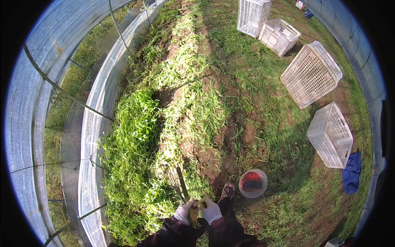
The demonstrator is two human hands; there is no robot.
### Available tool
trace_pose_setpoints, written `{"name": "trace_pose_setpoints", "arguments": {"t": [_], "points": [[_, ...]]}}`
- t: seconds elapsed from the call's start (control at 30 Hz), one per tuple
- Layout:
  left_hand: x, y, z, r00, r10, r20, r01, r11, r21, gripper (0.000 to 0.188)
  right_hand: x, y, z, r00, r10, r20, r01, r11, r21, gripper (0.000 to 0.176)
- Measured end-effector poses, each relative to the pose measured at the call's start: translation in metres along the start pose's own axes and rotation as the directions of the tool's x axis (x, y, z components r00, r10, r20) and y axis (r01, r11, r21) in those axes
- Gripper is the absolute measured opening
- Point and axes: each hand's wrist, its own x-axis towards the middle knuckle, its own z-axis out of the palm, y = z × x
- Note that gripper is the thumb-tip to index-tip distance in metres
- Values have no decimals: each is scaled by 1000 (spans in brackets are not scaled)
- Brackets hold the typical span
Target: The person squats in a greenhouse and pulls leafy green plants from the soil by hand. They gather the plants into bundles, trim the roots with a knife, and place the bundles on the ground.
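Note:
In a white glove, my left hand (pixel 183 212) is closed around a long, narrow tool with a dark blade-like part (pixel 182 182) pointing away from me and a yellowish lower end (pixel 193 219). Thin stems lie beside the blade. My right hand (pixel 210 210), also gloved in white, is close to the left one, its fingers pinched near a small yellowish-brown piece; whether that belongs to the tool cannot be told. Leafy green plants (pixel 129 173) grow in a dense row to the left. Cut greens (pixel 185 123) lie scattered over the soil ahead.
A round plastic tub (pixel 260 193) with red ties (pixel 251 176) and a dark flat object (pixel 252 185) stands near my shoe (pixel 228 190). White plastic crates (pixel 311 74) and a blue cloth (pixel 351 173) lie to the right. Clear plastic sheeting (pixel 92 139) edges the left side.

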Motion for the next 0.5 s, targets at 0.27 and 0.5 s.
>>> {"name": "trace_pose_setpoints", "arguments": {"t": [0.27, 0.5], "points": [[41, -14, 114, 771, -326, 547, 349, 935, 64, 56, 15, 87, -61, 918, 5, 396, -395, 43, 918, 18], [104, -9, 181, 862, -337, 379, 261, 936, 237, 47, 26, 200, -118, 716, 624, 311, -614, 352, 707, 11]]}}
